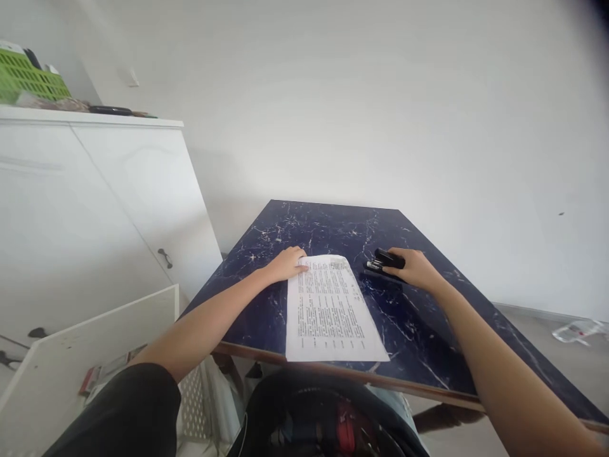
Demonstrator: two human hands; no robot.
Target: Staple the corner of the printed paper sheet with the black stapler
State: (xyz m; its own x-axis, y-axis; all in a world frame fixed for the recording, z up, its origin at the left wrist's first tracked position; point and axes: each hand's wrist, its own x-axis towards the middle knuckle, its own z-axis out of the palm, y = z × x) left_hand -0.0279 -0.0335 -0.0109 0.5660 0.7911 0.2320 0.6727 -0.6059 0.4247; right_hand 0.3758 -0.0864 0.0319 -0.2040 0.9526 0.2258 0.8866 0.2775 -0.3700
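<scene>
A printed sheet of paper, perhaps a thin stack, [328, 304] lies on the dark blue marbled table [328, 222], its near edge at the table's front. My left hand [288, 263] grips the paper's far left corner, thumb on top and fingers at the edge. To the right of the paper, my right hand [413, 268] is closed around a black stapler [387, 259]. The stapler's front end points left toward the paper, with a gap between them. Fingers under the stapler are partly hidden.
A white cabinet [143, 184] stands at the left, with a green basket [33, 76] on top. An open white drawer or bin [109, 324] sits low beside the table. A white wall [356, 114] is behind the table. Clear plastic [578, 331] lies at the far right.
</scene>
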